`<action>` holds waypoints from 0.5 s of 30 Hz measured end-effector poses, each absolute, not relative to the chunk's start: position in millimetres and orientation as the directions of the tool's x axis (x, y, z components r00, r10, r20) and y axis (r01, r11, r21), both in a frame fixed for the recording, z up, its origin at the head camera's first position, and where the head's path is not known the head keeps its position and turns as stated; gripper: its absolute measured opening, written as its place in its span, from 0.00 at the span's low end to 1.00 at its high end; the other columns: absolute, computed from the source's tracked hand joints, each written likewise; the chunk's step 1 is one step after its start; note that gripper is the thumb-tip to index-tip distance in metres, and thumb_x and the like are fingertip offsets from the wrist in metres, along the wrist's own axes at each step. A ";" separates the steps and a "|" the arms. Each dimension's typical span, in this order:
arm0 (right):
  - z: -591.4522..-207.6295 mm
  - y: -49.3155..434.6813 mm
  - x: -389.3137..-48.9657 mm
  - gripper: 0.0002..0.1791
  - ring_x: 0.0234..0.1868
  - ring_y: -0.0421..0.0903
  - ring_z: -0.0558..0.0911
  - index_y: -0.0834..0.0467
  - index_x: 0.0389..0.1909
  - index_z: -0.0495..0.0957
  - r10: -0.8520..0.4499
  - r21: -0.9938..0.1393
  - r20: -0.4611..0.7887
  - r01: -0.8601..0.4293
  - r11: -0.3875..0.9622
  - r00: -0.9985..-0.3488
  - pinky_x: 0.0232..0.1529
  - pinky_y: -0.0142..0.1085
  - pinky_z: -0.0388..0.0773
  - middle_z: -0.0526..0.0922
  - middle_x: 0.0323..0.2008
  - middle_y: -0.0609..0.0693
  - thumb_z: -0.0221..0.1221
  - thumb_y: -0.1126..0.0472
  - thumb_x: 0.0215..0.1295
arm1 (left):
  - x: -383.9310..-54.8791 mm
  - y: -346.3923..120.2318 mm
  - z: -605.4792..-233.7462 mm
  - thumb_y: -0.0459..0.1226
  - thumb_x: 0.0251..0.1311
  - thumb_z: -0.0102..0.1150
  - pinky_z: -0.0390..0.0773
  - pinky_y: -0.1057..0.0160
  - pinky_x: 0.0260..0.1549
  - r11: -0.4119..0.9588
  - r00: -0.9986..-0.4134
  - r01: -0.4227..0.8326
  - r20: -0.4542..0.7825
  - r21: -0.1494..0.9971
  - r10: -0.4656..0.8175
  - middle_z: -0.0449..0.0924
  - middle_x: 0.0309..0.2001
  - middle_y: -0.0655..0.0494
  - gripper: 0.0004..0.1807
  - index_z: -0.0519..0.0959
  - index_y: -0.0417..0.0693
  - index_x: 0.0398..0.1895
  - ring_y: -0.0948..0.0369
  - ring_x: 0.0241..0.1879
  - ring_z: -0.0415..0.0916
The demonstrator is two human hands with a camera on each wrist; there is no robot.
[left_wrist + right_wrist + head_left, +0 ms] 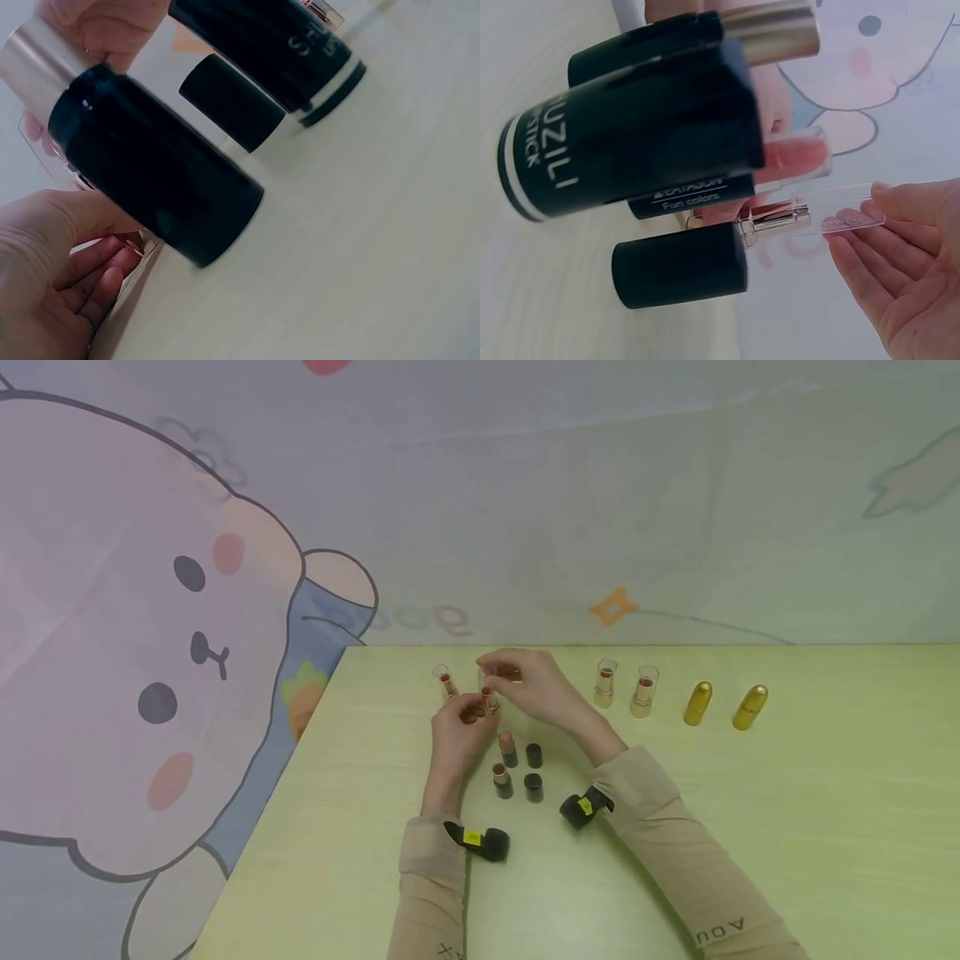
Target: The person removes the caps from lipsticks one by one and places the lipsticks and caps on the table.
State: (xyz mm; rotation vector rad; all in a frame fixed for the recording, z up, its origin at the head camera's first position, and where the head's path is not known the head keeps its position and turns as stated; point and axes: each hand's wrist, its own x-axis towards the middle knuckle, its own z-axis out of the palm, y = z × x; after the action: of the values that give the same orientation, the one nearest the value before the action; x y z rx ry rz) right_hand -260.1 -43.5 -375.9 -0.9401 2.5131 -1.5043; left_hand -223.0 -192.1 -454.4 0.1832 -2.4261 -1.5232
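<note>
In the head view, my left hand (459,735) holds the base of a gold lipstick (490,700) upright near the table's back edge. Around the lipstick's top is a clear cap (855,210), pinched between the thumb and fingers of my right hand (542,689). The right wrist view shows the cap partly over the metal tube; whether it is fully seated I cannot tell. Just left of it stands another gold lipstick with a clear cap (446,682). Nearer me are two uncapped black-based lipsticks (507,749) (502,782), with two black caps (534,755) (533,787) beside them.
To the right stand two clear-capped lipsticks (604,683) (644,692). Farther right are two gold bullet-shaped tubes (698,703) (750,707). A printed cloth (525,527) hangs behind the pale table (825,843).
</note>
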 end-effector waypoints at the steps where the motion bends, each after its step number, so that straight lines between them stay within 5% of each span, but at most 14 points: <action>1: -374.8 -43.4 -259.0 0.18 0.52 0.53 0.83 0.62 0.57 0.76 -0.527 -0.818 0.254 -0.471 0.330 -0.811 0.56 0.43 0.79 0.83 0.52 0.58 0.57 0.66 0.66 | -222.2 -192.2 -453.8 0.36 0.53 0.65 0.78 0.63 0.42 0.435 -0.955 0.039 0.162 0.899 -0.249 0.81 0.40 0.52 0.11 0.84 0.46 0.41 0.59 0.38 0.77; 15: -361.1 -42.3 -241.5 0.18 0.51 0.53 0.83 0.64 0.55 0.77 -0.512 -0.816 0.319 -0.506 0.279 -0.797 0.56 0.42 0.79 0.83 0.51 0.58 0.58 0.67 0.65 | -203.6 -194.0 -449.4 0.34 0.54 0.67 0.80 0.57 0.49 0.412 -0.941 0.068 0.196 0.908 -0.276 0.81 0.45 0.49 0.15 0.81 0.43 0.46 0.54 0.44 0.79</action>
State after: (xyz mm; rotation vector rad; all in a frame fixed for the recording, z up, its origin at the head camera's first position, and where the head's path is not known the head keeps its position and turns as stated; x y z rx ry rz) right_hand -241.5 -42.3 -361.1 -0.9985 2.5073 -1.5963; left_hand -203.6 -194.0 -449.4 0.1805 -2.3575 -1.5382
